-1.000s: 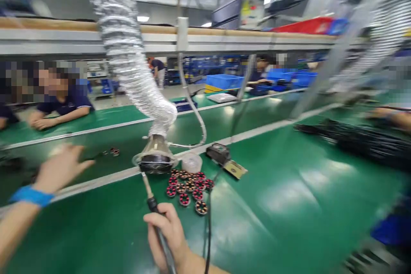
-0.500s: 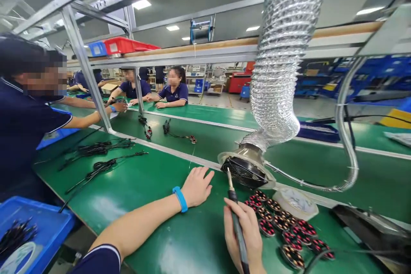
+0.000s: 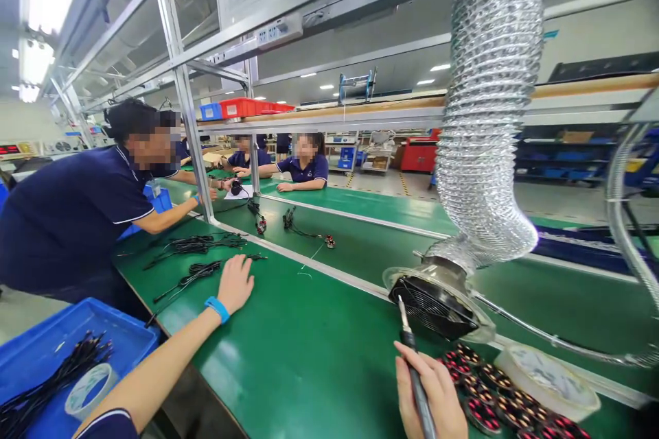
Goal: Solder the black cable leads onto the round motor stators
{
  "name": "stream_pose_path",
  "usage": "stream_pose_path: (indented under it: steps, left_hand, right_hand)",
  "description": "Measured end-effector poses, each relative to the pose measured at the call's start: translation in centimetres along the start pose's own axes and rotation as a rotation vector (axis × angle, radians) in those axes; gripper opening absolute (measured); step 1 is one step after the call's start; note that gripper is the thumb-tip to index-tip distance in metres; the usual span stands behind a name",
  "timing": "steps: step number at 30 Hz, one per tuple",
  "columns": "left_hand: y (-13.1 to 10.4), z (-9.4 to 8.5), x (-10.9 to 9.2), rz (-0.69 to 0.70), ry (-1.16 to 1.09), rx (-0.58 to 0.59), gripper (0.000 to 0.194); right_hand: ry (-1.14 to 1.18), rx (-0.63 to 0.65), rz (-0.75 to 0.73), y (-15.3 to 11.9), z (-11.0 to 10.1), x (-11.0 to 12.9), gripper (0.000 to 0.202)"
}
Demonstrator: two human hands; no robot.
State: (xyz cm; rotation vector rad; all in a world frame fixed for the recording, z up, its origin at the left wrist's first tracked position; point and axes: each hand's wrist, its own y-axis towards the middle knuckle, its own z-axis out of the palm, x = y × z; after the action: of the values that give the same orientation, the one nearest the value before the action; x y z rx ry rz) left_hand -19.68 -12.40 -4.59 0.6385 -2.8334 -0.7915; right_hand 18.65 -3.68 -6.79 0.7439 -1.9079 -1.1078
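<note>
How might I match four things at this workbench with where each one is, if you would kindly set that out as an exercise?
Things
1. Soldering iron
2. Roll of tape
3. Black fan
4. Cluster of round coil parts

Places
A. At the lower end of the silver duct
B. In the blue bin, next to a bundle of black cables
C. Beside the pale tub, on the green bench
D. Held in the right hand

Right pairs: 1-D, 2-B, 3-A, 4-C
</note>
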Motion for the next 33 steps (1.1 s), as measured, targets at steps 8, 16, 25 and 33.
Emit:
stream_pose_path:
  steps: [8, 16, 25, 33]
  left_hand:
    - [-0.4, -0.8, 11.5, -0.171, 0.124, 0.150, 0.035]
    - [-2.7, -0.9, 9.4, -0.032, 0.047, 0.189, 0.037]
    - [-5.2, -0.6, 7.4, 0.057, -0.119, -0.012, 0.039]
    - [-4.4, -0.7, 6.4, 0.207, -0.012, -0.100, 0.038]
  right_hand:
    - [-0.012, -0.009, -0.053, 0.2, 0.3, 0.2, 0.033]
    - [-0.057, -0.031, -0.067, 1.0, -0.9, 0.7, 0.029]
    - [-0.122, 0.086, -0.177, 2.9, -4.1, 1.6, 0.022]
    - [-0.207, 0.065, -0.175, 0.1, -9.1, -0.1, 0.023]
